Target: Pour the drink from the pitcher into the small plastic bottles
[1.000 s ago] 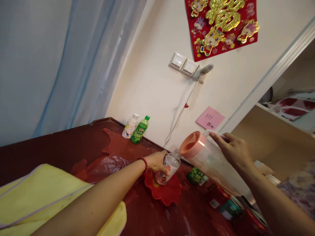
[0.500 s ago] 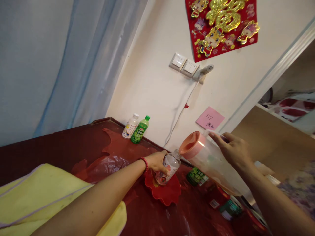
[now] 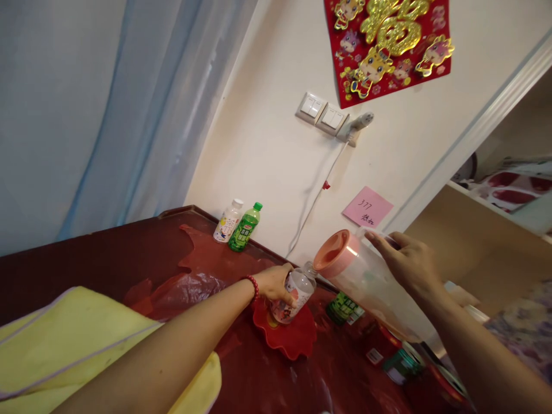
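My left hand, with a red bead bracelet at the wrist, is wrapped round a clear plastic bottle that has a printed label and no cap. The bottle stands over a red scalloped dish. In my right hand is the handle of a translucent pitcher with a pink lid. The pitcher is tilted, and its lid end meets the mouth of the bottle. Whether liquid is flowing between them I cannot make out.
A white-capped bottle and a green bottle stand by the wall. Another green bottle and several cans are behind and below the pitcher. A yellow cloth lies at the left of the dark red table.
Almost nothing differs. Both hands, the bottle and the tilted pitcher keep their places; the view has shifted very slightly.
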A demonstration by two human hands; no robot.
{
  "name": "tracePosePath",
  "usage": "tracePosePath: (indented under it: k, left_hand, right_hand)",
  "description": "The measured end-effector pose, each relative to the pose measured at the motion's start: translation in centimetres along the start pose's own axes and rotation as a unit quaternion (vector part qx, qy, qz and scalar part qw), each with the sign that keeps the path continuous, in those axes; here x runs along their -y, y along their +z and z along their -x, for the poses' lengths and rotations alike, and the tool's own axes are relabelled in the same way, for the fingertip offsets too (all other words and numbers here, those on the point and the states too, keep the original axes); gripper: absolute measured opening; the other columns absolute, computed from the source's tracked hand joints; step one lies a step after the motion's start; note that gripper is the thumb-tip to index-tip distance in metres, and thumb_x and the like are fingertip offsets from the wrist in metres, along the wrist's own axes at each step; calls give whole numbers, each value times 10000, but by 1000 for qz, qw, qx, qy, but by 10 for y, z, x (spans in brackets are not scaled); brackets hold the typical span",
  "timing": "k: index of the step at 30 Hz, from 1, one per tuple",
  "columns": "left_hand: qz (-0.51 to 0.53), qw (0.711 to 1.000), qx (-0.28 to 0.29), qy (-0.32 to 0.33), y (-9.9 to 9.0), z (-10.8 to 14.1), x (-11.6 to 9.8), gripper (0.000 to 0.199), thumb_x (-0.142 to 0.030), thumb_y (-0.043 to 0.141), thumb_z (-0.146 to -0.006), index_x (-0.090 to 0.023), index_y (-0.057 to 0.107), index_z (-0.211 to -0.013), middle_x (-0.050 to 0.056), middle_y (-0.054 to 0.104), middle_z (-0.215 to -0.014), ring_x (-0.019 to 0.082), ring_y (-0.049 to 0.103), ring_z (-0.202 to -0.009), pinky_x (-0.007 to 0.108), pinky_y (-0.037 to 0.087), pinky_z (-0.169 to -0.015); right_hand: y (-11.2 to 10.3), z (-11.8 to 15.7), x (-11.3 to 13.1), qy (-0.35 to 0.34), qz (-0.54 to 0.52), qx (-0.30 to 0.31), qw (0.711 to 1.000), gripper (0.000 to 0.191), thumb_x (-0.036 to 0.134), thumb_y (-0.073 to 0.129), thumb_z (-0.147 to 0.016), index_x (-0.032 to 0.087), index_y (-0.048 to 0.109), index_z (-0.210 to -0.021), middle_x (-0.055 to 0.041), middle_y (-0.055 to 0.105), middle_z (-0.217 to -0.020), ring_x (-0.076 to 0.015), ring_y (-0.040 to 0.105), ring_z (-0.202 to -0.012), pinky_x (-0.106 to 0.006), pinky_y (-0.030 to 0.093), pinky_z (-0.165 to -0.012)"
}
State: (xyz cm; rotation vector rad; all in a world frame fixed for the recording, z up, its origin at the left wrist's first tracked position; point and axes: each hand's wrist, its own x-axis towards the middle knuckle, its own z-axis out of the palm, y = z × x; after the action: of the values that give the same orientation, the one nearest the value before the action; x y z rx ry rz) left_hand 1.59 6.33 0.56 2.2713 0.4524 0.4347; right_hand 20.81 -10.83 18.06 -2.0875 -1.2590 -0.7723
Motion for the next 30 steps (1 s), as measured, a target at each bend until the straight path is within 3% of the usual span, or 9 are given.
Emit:
tracePosePath:
  k: [30]
  left_hand:
    - [-2, 1000, 3, -7, -1, 0, -2, 743, -385, 894, -522, -177, 532, -1137, 72, 689, -1127, 268, 653, -1023, 294, 515, -787]
  right_hand:
    - [-1, 0, 2, 10, 2, 7, 1000, 689, 889, 479, -722, 231, 431, -525, 16, 422, -486, -177, 417, -534, -303, 294, -515]
